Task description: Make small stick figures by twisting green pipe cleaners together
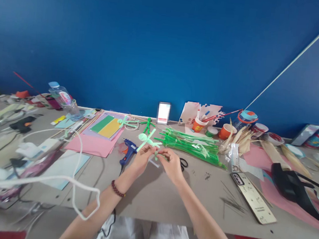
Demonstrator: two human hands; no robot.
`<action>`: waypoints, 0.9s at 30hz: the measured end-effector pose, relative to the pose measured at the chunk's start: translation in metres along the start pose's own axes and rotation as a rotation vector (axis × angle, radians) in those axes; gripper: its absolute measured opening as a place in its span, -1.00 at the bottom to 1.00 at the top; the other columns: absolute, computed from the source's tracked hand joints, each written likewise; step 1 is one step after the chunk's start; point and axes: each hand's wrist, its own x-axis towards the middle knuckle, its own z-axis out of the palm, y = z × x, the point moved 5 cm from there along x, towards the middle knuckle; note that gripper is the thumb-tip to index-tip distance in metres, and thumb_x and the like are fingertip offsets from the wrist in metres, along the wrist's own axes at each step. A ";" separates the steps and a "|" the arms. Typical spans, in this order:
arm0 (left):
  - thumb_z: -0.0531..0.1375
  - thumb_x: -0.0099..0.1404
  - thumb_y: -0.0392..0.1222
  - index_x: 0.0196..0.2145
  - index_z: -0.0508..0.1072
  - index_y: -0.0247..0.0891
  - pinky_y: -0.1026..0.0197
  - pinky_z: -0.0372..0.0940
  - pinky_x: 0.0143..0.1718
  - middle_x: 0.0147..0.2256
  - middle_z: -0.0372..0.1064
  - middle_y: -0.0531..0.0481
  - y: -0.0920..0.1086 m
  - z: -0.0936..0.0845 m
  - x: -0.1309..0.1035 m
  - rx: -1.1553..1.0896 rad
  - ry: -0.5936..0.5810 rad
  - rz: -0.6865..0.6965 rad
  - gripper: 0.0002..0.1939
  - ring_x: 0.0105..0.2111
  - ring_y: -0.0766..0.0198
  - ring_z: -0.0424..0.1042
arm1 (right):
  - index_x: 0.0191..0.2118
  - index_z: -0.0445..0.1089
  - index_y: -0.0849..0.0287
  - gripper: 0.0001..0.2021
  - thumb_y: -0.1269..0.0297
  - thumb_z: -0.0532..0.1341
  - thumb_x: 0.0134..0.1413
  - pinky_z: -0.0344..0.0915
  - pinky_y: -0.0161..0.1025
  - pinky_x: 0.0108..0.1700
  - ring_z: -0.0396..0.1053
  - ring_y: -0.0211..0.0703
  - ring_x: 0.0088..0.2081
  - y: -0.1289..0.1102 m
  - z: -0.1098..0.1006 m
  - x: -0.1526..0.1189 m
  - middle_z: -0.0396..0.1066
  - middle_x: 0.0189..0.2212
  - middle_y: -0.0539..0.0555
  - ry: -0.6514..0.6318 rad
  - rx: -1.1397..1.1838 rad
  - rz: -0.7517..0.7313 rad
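Near the middle of the table, my left hand [142, 158] is closed on a pale green pipe-cleaner figure [144, 137], whose round head and limbs stick out above the fingers. My right hand [171, 165] sits just to the right, its fingertips pinched around a small green piece [156, 155] beside the figure. The two hands' fingertips nearly meet. A dark green figure [148, 125] stands behind them, and another pale green figure [127, 122] lies on coloured sheets to the left.
A blue glue gun [129, 152] lies left of my left hand. Black scissors [183, 163] are partly behind my right hand. Bagged green pipe cleaners [193, 146], a paper cup [198, 125] and a phone [253, 198] are to the right. A white cable [78, 156] loops at the left.
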 end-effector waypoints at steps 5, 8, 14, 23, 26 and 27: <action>0.31 0.02 0.01 -0.51 0.42 -0.27 0.23 0.24 -0.43 -0.50 0.36 0.03 -0.005 0.005 0.001 -0.135 -0.144 -0.084 -0.71 -0.50 0.34 0.31 | -0.42 0.39 0.22 -0.73 0.13 0.35 -0.20 -0.26 -0.41 -0.68 -0.17 -0.51 -0.72 0.019 0.015 -0.002 0.26 -0.65 -0.11 -0.215 0.516 0.441; 0.29 0.02 0.08 -0.52 0.40 -0.27 0.21 0.24 -0.47 -0.55 0.30 0.05 -0.004 0.011 -0.005 -0.184 -0.200 -0.157 -0.67 -0.56 0.35 0.28 | -0.41 0.39 0.24 -0.74 0.20 0.37 -0.23 -0.35 -0.44 -0.69 -0.23 -0.55 -0.72 0.017 0.026 -0.011 0.29 -0.59 -0.10 -0.400 0.733 0.594; 0.26 0.03 0.15 -0.52 0.41 -0.28 0.27 0.18 -0.53 -0.67 0.12 0.13 -0.003 0.022 -0.013 -0.202 -0.245 -0.313 -0.61 -0.65 0.43 0.17 | -0.37 0.41 0.21 -0.76 0.19 0.34 -0.18 -0.33 -0.44 -0.68 -0.24 -0.54 -0.71 0.016 0.028 -0.012 0.34 -0.57 -0.07 -0.390 0.715 0.571; 0.36 -0.04 -0.12 -0.56 0.41 -0.33 0.34 0.17 -0.41 -0.57 0.28 0.08 -0.006 0.007 -0.003 -0.080 -0.023 -0.168 -0.75 -0.53 0.44 0.24 | -0.42 0.51 0.11 -0.81 0.15 0.20 -0.02 0.17 -0.28 -0.41 0.25 -0.20 -0.48 -0.002 -0.005 -0.002 0.41 -0.53 0.02 0.069 -0.202 -0.089; 0.36 -0.05 -0.09 -0.53 0.44 -0.32 0.31 0.18 -0.40 -0.53 0.32 0.04 -0.005 0.006 -0.002 -0.080 -0.029 -0.133 -0.75 -0.51 0.40 0.27 | -0.40 0.51 0.09 -0.80 0.15 0.19 0.00 0.20 -0.26 -0.36 0.28 -0.15 -0.45 -0.006 -0.002 -0.003 0.42 -0.52 0.04 0.032 -0.253 -0.127; 0.36 -0.05 -0.08 -0.51 0.45 -0.31 0.30 0.18 -0.40 -0.52 0.33 0.04 -0.003 0.007 -0.003 -0.077 -0.038 -0.121 -0.74 -0.50 0.39 0.27 | -0.42 0.51 0.10 -0.80 0.14 0.19 0.00 0.20 -0.26 -0.36 0.29 -0.14 -0.43 -0.006 -0.001 -0.003 0.42 -0.51 0.05 0.017 -0.223 -0.126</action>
